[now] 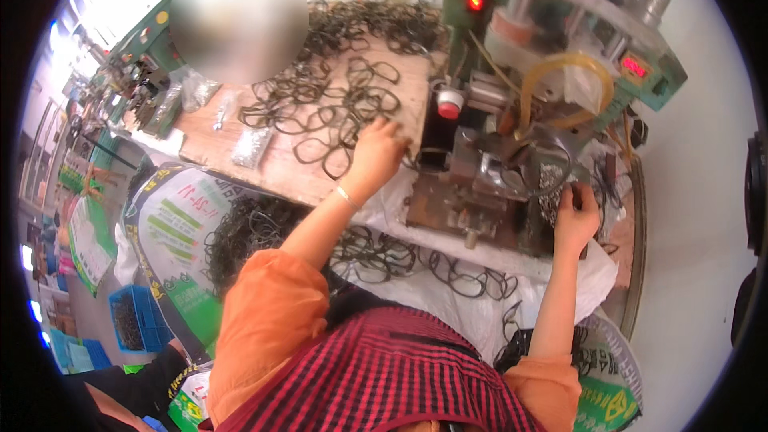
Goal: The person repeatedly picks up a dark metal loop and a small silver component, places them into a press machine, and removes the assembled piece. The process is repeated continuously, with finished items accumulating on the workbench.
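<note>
My left hand (379, 154) is over the wooden table, beside several thin black loops (370, 104). Its fingers are curled and a little blurred, and what they hold is hidden. At the right side of a green press machine (472, 40), my right hand (578, 214) reaches into a heap of small shiny metal pieces (550, 180). Thumb and fingers come together there; anything between them is too small to make out. A black loop (512, 180) seems to hang around the machine's front, near the metal pieces.
A red-topped button (449, 104) stands on the machine between my hands. Clear bags of small parts (252, 146) lie on the table (220, 132). Below its edge are a printed sack (172, 228) and a blue crate (138, 316). Another person (240, 28) is across the table.
</note>
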Demonstrator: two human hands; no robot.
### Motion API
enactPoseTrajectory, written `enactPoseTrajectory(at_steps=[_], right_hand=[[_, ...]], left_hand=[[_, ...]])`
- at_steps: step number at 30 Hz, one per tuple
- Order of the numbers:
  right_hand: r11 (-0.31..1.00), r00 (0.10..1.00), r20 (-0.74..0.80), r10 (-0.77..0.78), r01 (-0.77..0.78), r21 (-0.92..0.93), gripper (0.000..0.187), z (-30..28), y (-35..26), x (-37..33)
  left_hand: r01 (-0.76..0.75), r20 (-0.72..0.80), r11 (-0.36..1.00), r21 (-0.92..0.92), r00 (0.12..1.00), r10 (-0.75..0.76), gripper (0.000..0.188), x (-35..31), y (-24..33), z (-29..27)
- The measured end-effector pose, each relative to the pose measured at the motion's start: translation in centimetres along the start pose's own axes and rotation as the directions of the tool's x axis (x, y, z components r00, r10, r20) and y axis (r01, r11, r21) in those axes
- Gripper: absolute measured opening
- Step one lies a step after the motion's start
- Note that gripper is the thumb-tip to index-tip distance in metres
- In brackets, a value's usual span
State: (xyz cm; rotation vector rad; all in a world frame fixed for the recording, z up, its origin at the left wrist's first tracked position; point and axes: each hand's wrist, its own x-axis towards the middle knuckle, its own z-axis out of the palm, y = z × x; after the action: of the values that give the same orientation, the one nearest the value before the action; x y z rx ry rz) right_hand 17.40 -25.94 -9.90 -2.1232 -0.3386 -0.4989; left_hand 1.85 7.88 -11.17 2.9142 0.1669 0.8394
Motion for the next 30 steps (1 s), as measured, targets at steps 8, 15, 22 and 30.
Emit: enactPoseTrajectory(at_steps=[8,15,22,30], right_hand=[[0.998,0.996,0.077,0.053,-0.056,0.039,0.015,-1.1,0.6,-0.9],[0.996,0.999,-0.039,-0.026,0.023,-0.086,0.015,0.5,0.7,-0.9],[0.953,0.993,0.061,-0.103,0.08,0.291,0.01,-2.6,-7.3,-1.5],[0.91,0.99,0.003,-0.142,0.13,0.395,0.022,2.2,-10.3,-2.3]], left_hand=[[0.29,0.561,0.777,-0.558,0.822,0.097,0.026,-1.0,-1.3,-18.2],[0.53,0.174,0.778,0.339,0.777,-0.605,0.037,-2.5,-3.8,-3.6],[0.401,-0.354,0.911,0.09,0.868,-0.348,0.014,3.9,-5.1,-2.0],[0.654,0.06,0.71,0.261,0.723,-0.688,0.039,6.3,-10.1,1.2]])
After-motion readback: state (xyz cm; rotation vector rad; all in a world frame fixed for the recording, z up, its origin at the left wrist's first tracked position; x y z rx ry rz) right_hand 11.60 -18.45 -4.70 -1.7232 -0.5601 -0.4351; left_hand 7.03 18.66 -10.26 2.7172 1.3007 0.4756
